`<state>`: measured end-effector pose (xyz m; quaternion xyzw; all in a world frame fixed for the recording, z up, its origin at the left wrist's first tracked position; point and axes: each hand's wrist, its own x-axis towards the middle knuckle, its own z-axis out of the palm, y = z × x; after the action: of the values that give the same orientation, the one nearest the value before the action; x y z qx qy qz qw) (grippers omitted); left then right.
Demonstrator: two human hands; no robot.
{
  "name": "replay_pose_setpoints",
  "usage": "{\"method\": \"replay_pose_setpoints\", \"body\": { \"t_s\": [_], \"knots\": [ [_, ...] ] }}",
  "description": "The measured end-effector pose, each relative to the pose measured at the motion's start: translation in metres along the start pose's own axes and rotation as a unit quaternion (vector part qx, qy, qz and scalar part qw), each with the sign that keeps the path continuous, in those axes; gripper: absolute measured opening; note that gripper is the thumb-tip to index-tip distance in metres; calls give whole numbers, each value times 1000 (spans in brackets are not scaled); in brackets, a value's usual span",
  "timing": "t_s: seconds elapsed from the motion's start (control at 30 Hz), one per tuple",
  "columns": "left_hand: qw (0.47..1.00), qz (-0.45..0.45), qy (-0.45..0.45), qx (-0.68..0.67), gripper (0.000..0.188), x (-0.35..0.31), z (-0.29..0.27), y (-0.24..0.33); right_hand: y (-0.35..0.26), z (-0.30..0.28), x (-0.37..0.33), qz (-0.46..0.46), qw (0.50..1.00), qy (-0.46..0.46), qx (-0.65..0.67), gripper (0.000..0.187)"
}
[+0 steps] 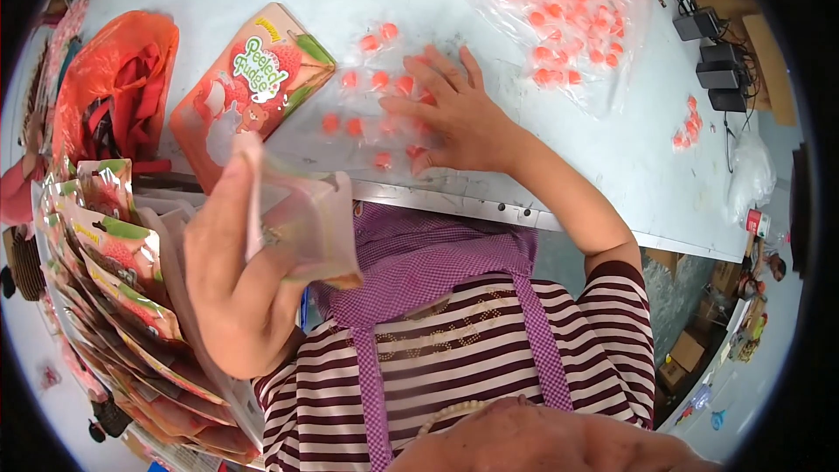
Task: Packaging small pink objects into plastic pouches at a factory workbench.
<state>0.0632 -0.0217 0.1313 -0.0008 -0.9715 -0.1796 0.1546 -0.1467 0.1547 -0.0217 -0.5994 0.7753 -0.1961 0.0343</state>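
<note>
My left hand (232, 271) is closed on a stand-up pouch (328, 223), held by its side near the table's front edge with the mouth of the pouch parted. To the right, my right hand (463, 118) lies with fingers spread over several small red candies (353, 127) in clear wrappers. Its fingertips touch some of them, and the palm hides what lies beneath. Between the hands and farther back, a pink and green pouch (271, 79) rests flat on the white table (524, 157). Other wrapped candies (379, 37) are scattered just beyond my right fingers.
A large clear bag (568, 13) of red candies spreads across the far right. A red plastic bag (114, 87) sits at the left, above a bin crowded with filled-looking pouches (131, 297). Black power adapters (724, 65) with cables line the right edge, near a few loose candies (689, 122).
</note>
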Motion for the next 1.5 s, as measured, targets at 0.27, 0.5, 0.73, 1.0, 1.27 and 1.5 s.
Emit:
{"method": "replay_pose_setpoints", "body": {
  "t_s": [0.27,0.5,0.73,1.0,1.27,1.5],
  "knots": [
    [996,-67,49,-39,19,17,73,-17,4,14,7,20,992,119,-20,28],
    [988,-4,105,-113,15,35,116,-40,20,12,8,21,983,181,-7,18],
    [985,2,100,-141,14,41,123,-40,-3,-24,27,280,752,184,568,19],
    [974,-10,140,-177,14,53,129,-39,-41,-22,58,208,631,242,707,25],
    [981,-21,127,-145,12,57,125,-36,-28,-1,51,123,663,265,689,33],
    [977,-10,98,-191,9,55,135,-45,-14,8,49,124,863,148,466,29]
  ]
}}
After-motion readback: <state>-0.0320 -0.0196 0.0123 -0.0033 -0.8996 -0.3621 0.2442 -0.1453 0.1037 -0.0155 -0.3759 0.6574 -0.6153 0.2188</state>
